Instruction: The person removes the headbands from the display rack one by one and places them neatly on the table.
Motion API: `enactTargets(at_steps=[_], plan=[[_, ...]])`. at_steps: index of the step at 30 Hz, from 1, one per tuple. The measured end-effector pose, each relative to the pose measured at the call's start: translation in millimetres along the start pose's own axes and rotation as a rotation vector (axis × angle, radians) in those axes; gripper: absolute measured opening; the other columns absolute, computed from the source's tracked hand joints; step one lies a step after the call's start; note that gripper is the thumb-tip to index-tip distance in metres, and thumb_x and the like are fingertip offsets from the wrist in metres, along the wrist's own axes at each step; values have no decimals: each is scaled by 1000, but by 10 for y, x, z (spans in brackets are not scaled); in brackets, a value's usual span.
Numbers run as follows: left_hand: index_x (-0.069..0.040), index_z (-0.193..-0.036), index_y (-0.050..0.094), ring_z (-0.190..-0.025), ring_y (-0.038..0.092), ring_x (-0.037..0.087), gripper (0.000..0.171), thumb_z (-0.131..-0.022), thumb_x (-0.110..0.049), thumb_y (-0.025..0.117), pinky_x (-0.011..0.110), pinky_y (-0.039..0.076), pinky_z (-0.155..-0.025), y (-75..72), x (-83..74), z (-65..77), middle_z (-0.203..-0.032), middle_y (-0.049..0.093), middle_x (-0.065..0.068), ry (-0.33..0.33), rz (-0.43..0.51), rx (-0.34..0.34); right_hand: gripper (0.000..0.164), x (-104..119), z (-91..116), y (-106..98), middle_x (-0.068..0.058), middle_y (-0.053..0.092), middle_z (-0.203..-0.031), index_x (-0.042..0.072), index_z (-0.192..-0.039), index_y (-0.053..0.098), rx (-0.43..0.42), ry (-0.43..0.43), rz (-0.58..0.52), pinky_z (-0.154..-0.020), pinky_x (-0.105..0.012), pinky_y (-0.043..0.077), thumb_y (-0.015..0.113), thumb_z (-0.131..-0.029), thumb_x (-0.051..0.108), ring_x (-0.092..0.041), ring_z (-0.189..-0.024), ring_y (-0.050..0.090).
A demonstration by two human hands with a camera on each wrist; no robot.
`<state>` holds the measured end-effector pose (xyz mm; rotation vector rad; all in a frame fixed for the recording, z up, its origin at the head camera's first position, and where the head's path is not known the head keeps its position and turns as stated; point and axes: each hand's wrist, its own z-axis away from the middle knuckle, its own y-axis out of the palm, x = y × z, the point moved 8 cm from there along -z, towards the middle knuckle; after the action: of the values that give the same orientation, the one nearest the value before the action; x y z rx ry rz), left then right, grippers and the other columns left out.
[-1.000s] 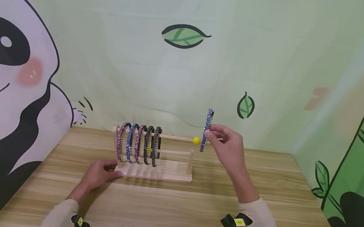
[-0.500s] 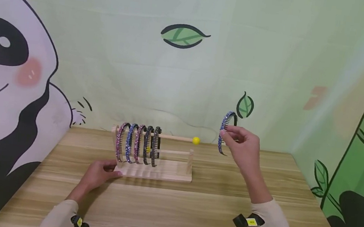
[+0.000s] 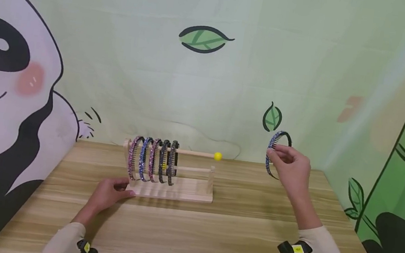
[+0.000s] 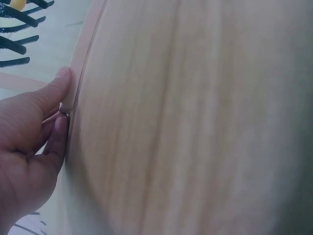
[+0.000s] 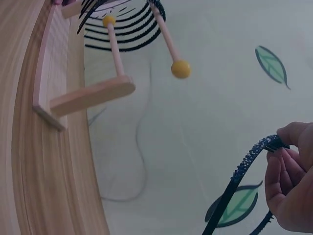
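Note:
In the head view, my right hand (image 3: pixel 293 171) pinches a blue glittery headband (image 3: pixel 271 144) with inner teeth, held upright in the air to the right of a wooden stand (image 3: pixel 194 192). The right wrist view shows thumb and fingertips on the sequined band (image 5: pixel 249 159). My left hand (image 3: pixel 106 195) grips the left front corner of the stand's base; thumb and fingers meet at its edge (image 4: pixel 77 88) in the left wrist view. Several glittery headbands, pink, blue and dark, hang on the stand's upper rod (image 3: pixel 197 154) toward its left end, among them a black one (image 3: pixel 172 163).
A yellow ball (image 3: pixel 218 156) caps the free right end of the upper rod. The lower rod (image 3: pixel 193 169) runs to a short upright post (image 3: pixel 211 180). Behind the wooden table (image 3: pixel 188 238) hangs a backdrop (image 3: pixel 137 72) printed with pandas and leaves.
My right hand has carried the blue headband rightward, away from the rod's yellow ball, and the band has turned to show more of its loop. My left hand stays at the stand's corner.

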<state>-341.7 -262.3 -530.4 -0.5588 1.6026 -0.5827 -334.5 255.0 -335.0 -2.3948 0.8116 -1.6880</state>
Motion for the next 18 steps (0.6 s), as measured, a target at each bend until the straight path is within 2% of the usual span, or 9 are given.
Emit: enactTargets(at_steps=[8,18], plan=[[4,-124,70,-105,71,30,51,-85,-25,86,46,57,-92,0,6,-2,-118,73,20,8,16,-4,43,-240,-49,-168,-7,75,-96,3,-114,75,-52,31,83,-69,-11,51,77,-92,40,1,-82,64],[3,-123,71,-105,71,29,51,-84,-26,86,44,58,-92,2,35,-5,-119,73,19,0,31,-4,41,-627,-114,-319,-17,77,-106,5,-116,77,-103,96,199,-66,-11,46,76,-92,39,12,-74,57]])
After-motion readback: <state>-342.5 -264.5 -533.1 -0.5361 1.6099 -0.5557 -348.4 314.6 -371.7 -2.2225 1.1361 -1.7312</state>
